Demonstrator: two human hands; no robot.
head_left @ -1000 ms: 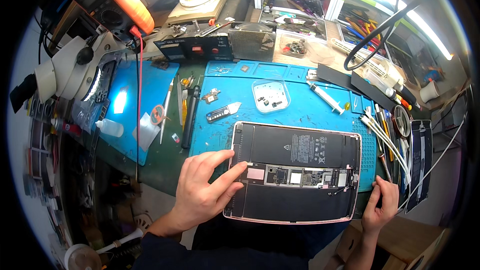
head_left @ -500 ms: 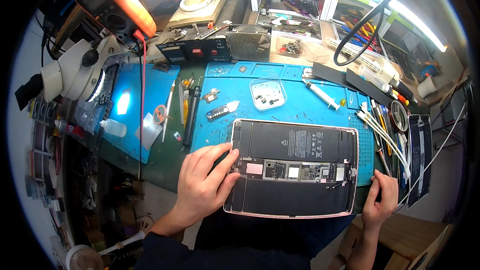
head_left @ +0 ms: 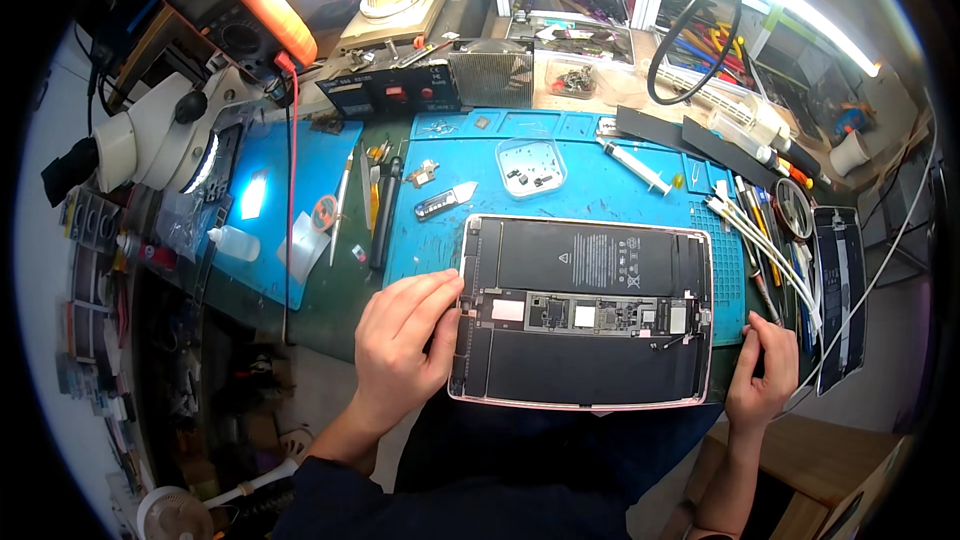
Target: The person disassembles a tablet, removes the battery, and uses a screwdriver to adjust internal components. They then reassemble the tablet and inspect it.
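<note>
An opened tablet, with dark batteries, a central circuit board and a pale metal rim, lies near the front edge of the blue mat. My left hand grips its left edge, fingertips at the rim and thumb below them. My right hand is beside the lower right corner, fingers curled with index finger and thumb close together; whatever they hold, if anything, I cannot make out. Above the tablet are a small clear box of parts, a syringe and a utility knife.
A microscope and orange multimeter stand at left, beside a second mat with a white bottle. Tools and white swabs lie at right, next to another dark panel. Shelves, trays and a coiled cable line the back.
My left fingers have drawn together from spread over the tablet's left part to gripping its edge. The tablet and both hands sit higher in the picture; the whole scene has shifted somewhat.
</note>
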